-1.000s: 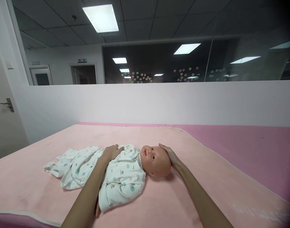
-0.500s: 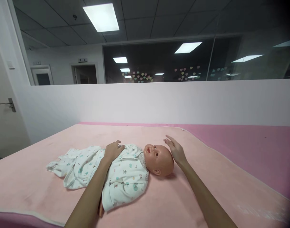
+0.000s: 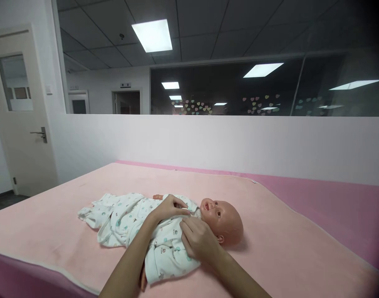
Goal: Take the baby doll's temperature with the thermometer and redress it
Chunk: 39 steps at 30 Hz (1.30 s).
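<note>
Both hands on doll, mid-blanket, edges well apart.

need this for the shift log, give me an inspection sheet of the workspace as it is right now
surface: pale pink blanket spread over a darker pink bed cover.
job's things: baby doll lying on its back in a white patterned romper.
clutter: nothing seen.
grippers: left hand and right hand both pinch the romper at the doll's collar.
cables: nothing seen.
surroundings: white partition wall behind the bed, dark glass above it, a closed door at left.
</note>
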Tool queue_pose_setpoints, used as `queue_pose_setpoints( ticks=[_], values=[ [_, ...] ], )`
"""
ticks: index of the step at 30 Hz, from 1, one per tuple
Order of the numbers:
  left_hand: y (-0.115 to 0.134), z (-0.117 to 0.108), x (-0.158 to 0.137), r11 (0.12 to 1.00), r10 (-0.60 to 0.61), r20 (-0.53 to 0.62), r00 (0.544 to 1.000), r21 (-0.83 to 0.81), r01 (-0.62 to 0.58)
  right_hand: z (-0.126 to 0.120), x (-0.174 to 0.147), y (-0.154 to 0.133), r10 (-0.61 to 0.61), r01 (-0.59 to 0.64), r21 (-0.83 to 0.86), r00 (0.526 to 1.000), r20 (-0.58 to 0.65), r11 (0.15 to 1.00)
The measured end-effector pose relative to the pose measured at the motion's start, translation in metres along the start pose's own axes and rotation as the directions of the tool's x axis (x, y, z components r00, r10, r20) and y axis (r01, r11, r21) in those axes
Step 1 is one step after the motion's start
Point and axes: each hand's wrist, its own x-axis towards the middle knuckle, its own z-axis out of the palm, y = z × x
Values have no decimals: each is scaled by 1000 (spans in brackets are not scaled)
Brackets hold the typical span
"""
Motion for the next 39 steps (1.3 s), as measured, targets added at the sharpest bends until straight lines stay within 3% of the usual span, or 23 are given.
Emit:
queue_pose_setpoints(
  ticks=[3, 6, 10, 14, 24, 30, 34, 39],
  values=[
    [2, -2, 1, 993, -32, -92, 995, -117, 21, 7, 8, 2, 217, -217, -11, 973, 79, 976],
    [3, -5, 2, 983, -71, -181, 981, -181, 38, 10, 20, 8, 400, -383, -120, 894, 202, 916],
    [1, -6, 2, 973, -79, -206, 975, -227, 31, 10, 42, 8, 525, -456, -268, 789, 320, 849],
    [2, -5, 1, 970, -67, -172, 983, -242, 23, 9, 55, 4, 568, -482, -309, 750, 338, 820],
    [-6, -4, 5, 949, -94, -187, 978, -315, 31, -3, 42, 6, 575, -537, -216, 794, 196, 815],
    [-6, -3, 6, 982, -40, -128, 991, -187, 15, -31, 30, 15, 591, -578, 153, 805, -56, 801],
    [-6, -4, 5, 990, -51, -133, 990, -137, 33, -23, 25, 10, 533, -532, 102, 846, 22, 841],
    [-9, -4, 6, 976, -103, -143, 984, -206, 72, -8, 25, -5, 470, -480, 78, 874, 121, 874]
  ],
)
